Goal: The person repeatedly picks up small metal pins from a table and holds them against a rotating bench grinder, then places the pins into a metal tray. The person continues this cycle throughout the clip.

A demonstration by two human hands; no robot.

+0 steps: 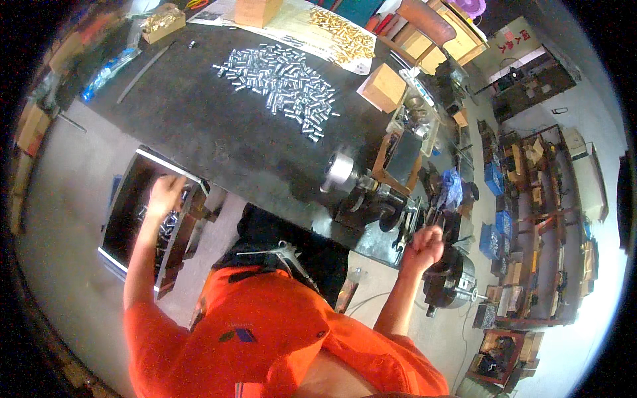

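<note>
My left hand [166,196] is inside the open box-like drawer [119,212] at the table's left front, its fingers bent together near the inner wall. Small silvery metal pieces [168,227] lie in the drawer below it. Whatever the fingers hold is hidden. To the right, my right hand [424,249] is closed in a fist beside a dark metal machine [451,272]; what it grips does not show. Between the hands, a bench fixture with a round silvery head [341,168] is mounted at the table's front edge.
Many silvery cylinders [285,79] are spread on the dark table [199,126]; brass-coloured ones [342,36] lie on paper behind. A wooden block [385,87], wrenches [405,232] and a blue cloth [451,188] are on the right. Shelves [537,219] with blue bins stand farther right.
</note>
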